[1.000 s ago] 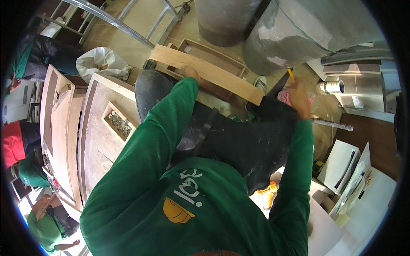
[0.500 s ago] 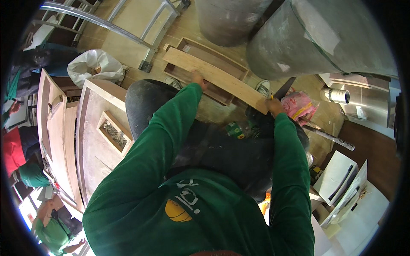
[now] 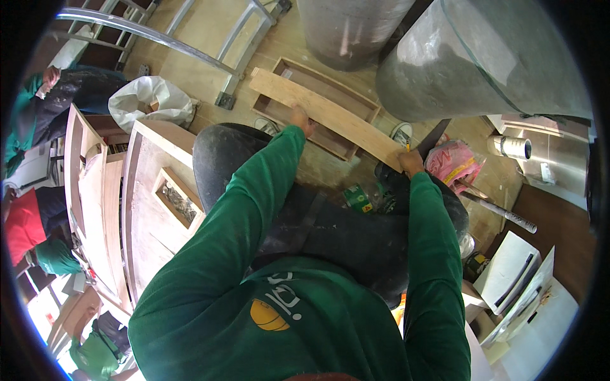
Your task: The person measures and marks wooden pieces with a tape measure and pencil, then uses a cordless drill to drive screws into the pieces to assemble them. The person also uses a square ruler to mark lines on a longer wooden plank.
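A long pale wooden board (image 3: 330, 117) lies slantwise across a shallow open wooden box (image 3: 286, 66) on the floor in front of me. My left hand (image 3: 302, 122) is closed over the board's near edge, left of its middle. At the board's right end is my right hand (image 3: 412, 162), its fingers bent closed around a thin yellow piece that looks like a pencil, its tip just above them. A dark blade-like piece (image 3: 434, 136) slants up beyond my right hand; its lower end is hidden. My knees are bent on either side of the box.
Two large grey cylinders (image 3: 356, 32) stand beyond the box. A metal ladder (image 3: 244, 44) and white sack (image 3: 152, 101) are far left; wooden panels (image 3: 149, 216) stand beside my left leg. A pink bag (image 3: 452, 162) and tube (image 3: 499, 213) lie right. Co-workers (image 3: 32, 216) are left.
The whole view has shifted slightly rightward. Both my hands keep their places at the board, which has barely moved over the box. At far left, a co-worker's hand has come into view.
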`<state>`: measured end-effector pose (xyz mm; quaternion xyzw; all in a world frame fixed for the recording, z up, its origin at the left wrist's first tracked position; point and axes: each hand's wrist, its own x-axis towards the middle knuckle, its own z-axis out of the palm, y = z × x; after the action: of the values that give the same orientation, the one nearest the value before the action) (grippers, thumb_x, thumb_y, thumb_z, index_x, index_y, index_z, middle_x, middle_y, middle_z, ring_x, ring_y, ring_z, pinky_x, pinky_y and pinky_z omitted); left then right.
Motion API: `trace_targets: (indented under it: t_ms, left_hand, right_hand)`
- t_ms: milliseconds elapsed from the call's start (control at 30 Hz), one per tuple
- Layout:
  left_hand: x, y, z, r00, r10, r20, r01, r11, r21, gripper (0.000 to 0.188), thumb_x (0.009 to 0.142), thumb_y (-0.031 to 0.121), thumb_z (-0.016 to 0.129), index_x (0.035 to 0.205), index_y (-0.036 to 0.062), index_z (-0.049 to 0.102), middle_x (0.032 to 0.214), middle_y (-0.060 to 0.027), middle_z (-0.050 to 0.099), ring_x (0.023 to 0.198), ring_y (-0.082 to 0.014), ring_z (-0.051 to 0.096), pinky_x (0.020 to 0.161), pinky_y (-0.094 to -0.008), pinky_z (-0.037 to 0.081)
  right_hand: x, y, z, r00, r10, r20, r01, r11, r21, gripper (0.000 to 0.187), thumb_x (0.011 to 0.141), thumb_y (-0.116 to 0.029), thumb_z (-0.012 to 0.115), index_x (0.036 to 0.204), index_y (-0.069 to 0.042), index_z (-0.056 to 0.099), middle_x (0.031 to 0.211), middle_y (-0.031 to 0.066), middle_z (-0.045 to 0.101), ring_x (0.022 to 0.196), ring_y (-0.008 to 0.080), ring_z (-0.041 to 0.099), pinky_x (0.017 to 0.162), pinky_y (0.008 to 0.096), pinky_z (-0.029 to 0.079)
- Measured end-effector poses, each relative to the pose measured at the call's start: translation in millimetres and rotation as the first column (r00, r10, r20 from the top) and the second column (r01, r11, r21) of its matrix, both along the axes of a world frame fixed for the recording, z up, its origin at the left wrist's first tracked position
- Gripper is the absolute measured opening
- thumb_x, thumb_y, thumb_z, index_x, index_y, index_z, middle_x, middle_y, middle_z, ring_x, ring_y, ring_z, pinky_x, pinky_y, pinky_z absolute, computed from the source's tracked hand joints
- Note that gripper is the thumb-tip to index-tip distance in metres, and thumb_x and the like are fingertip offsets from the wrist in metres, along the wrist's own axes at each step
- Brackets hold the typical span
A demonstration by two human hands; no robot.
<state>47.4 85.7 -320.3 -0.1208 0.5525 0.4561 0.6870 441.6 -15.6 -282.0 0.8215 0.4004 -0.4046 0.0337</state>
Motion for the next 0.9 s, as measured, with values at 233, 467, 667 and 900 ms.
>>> trace_targets:
  t_ms: [233,467,667,900]
  left_hand:
    - [-3,3,-6,0.997,-0.001,-0.083,-0.004,0.998,-0.060,0.078,0.115,0.066,0.028,0.166,0.0072,0.040,0.166,-0.0179,0.047,0.148,-0.0339,0.050,0.125,-0.0541,0.038]
    - [-14,-1,-14,1.000,0.017,-0.001,-0.017,1.000,0.010,0.078,0.114,0.065,0.034,0.168,0.0090,0.036,0.172,-0.0169,0.039,0.155,-0.0351,0.042,0.128,-0.0516,0.035]
    - [14,-15,-21,0.992,-0.101,0.081,0.100,0.995,0.008,0.057,0.112,0.048,0.063,0.157,0.0152,0.051,0.159,-0.0164,0.049,0.143,-0.0357,0.051,0.121,-0.0545,0.045]
    - [80,-60,-13,0.890,-0.429,0.156,0.430,0.902,0.034,0.051,0.105,0.040,0.077,0.147,0.0177,0.060,0.142,-0.0087,0.059,0.127,-0.0308,0.059,0.115,-0.0525,0.049]
  right_hand:
    - [3,1,-1,0.985,0.170,0.027,-0.171,0.984,0.041,0.064,0.098,-0.032,0.065,0.141,0.015,0.056,0.134,0.0371,0.069,0.127,0.0507,0.067,0.106,0.0527,0.055]
    - [-21,-4,22,0.987,0.132,0.096,-0.142,0.984,0.106,0.051,0.095,-0.027,0.063,0.126,0.013,0.068,0.127,0.0371,0.071,0.123,0.0501,0.069,0.106,0.0543,0.055]
    - [-12,-3,11,0.985,0.125,0.121,-0.134,0.988,0.075,0.053,0.092,-0.027,0.066,0.127,0.013,0.068,0.125,0.0373,0.072,0.122,0.0519,0.069,0.106,0.0529,0.055]
    - [-30,-9,34,0.987,0.088,0.135,-0.103,0.989,0.105,0.048,0.096,-0.024,0.060,0.129,0.011,0.065,0.129,0.0371,0.071,0.123,0.0516,0.069,0.108,0.0549,0.054]
